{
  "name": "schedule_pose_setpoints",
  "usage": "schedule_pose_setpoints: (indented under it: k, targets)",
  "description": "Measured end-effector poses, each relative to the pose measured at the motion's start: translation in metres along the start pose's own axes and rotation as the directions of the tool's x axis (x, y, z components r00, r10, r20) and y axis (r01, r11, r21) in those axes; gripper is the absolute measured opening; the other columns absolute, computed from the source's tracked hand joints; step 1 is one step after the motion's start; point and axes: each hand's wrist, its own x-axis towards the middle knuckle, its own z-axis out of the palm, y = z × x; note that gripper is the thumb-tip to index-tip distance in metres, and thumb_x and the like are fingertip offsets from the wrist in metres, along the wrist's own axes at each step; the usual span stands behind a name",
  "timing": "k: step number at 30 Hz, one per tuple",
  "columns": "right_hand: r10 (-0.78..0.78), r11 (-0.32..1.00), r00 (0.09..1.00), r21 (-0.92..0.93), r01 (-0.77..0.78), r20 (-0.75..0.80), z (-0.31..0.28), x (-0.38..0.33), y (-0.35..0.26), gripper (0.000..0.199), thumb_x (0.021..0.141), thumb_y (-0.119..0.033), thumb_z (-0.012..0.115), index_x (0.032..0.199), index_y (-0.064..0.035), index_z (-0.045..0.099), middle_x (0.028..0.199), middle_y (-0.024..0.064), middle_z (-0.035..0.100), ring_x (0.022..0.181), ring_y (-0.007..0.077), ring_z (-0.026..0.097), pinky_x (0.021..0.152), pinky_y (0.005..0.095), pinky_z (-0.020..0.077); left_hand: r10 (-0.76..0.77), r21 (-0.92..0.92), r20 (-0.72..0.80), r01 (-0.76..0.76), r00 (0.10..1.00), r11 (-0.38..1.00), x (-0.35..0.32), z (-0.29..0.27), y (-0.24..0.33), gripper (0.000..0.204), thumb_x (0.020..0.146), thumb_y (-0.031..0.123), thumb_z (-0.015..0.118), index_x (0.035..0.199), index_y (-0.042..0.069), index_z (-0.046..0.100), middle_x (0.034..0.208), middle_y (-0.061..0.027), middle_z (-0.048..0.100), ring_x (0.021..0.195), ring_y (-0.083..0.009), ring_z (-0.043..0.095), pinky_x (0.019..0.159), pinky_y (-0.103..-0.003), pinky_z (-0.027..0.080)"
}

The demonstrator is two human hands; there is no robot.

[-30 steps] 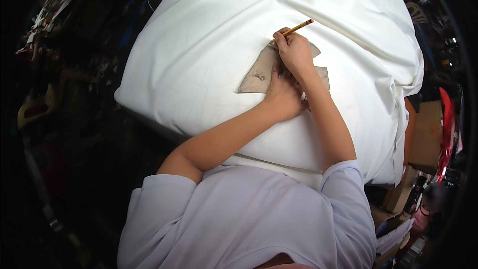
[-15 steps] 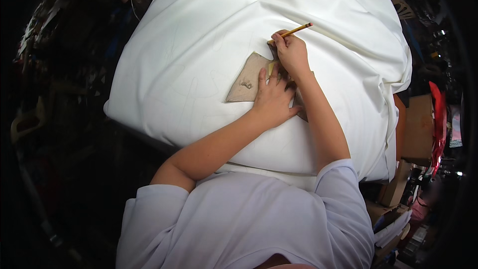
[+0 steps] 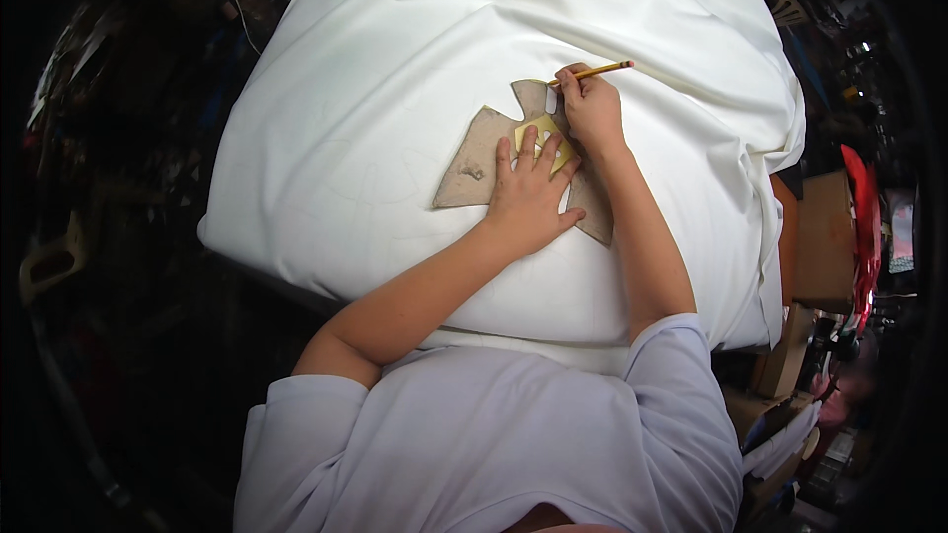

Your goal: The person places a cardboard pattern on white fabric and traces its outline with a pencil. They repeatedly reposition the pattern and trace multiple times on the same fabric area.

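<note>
Cardboard pattern (image 3: pixel 474 163), brown and winged in shape, lies flat on the white cloth (image 3: pixel 395 69) near its middle. Your left hand (image 3: pixel 528 199) presses on it, fingers spread, clasping nothing. At one o'clock from it, your right hand (image 3: pixel 592 111) pinches a yellow pencil (image 3: pixel 597 70), tip at the pattern's upper edge.

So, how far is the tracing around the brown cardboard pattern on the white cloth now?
Done: the brown cardboard pattern lies flat on the white cloth, and faint curved lines show on the cloth to its left. In hand: the left hand presses the pattern down, and the right hand holds the yellow pencil at its top edge. Left: no drawn line shows along the lower edges, as far as I can see.
</note>
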Motion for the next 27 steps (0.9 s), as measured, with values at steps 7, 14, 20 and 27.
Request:
schedule_pose_setpoints:
  k: [7, 14, 20, 27]
  targets:
    - [0.112, 0.993, 0.992, 0.033, -0.114, 0.059, -0.014, -0.020, -0.002, 0.031, 0.096, -0.028, 0.056, 0.093, -0.0002, 0.070, 0.077, 0.0177, 0.071, 0.073, 0.0351, 0.068, 0.070, 0.0407, 0.0524, -0.011, 0.005, 0.000, 0.011, 1.000, 1.000, 0.000, 0.001, 0.000, 0.071, 0.087, 0.058, 0.061, 0.144, 0.016, 0.049, 0.154, -0.0211, 0.033, 0.145, -0.0450, 0.022, 0.110, -0.070, 0.014]
    - [0.012, 1.000, 0.997, -0.009, -0.012, -0.071, -0.007, 0.002, 0.015, 0.028, 0.098, -0.025, 0.057, 0.097, -0.0001, 0.069, 0.076, 0.0116, 0.070, 0.064, 0.0194, 0.063, 0.064, 0.0328, 0.0485, 0.012, -0.017, -0.038, -0.013, 0.999, 1.000, 0.000, 0.004, -0.001, 0.068, 0.088, 0.058, 0.059, 0.144, 0.020, 0.050, 0.154, -0.0219, 0.034, 0.145, -0.0461, 0.021, 0.111, -0.070, 0.012]
    - [0.044, 0.998, 0.994, -0.040, -0.048, -0.100, -0.032, -0.013, 0.031, 0.028, 0.097, -0.024, 0.055, 0.095, 0.0003, 0.069, 0.079, 0.0171, 0.071, 0.073, 0.0303, 0.068, 0.069, 0.0384, 0.0516, 0.034, 0.013, -0.014, -0.034, 0.999, 0.999, -0.001, 0.003, -0.002, 0.061, 0.090, 0.059, 0.056, 0.143, 0.028, 0.053, 0.154, -0.0227, 0.033, 0.144, -0.0477, 0.022, 0.110, -0.070, 0.012]
    - [0.029, 0.984, 0.992, -0.168, -0.050, -0.125, -0.035, -0.023, 0.023, 0.026, 0.098, -0.024, 0.055, 0.094, -0.0009, 0.067, 0.080, 0.0182, 0.070, 0.074, 0.0322, 0.069, 0.070, 0.0397, 0.0527, 0.020, -0.041, -0.012, -0.021, 1.000, 0.999, 0.001, 0.003, -0.001, 0.062, 0.089, 0.062, 0.055, 0.141, 0.028, 0.054, 0.155, -0.0235, 0.032, 0.145, -0.0479, 0.020, 0.110, -0.070, 0.011]
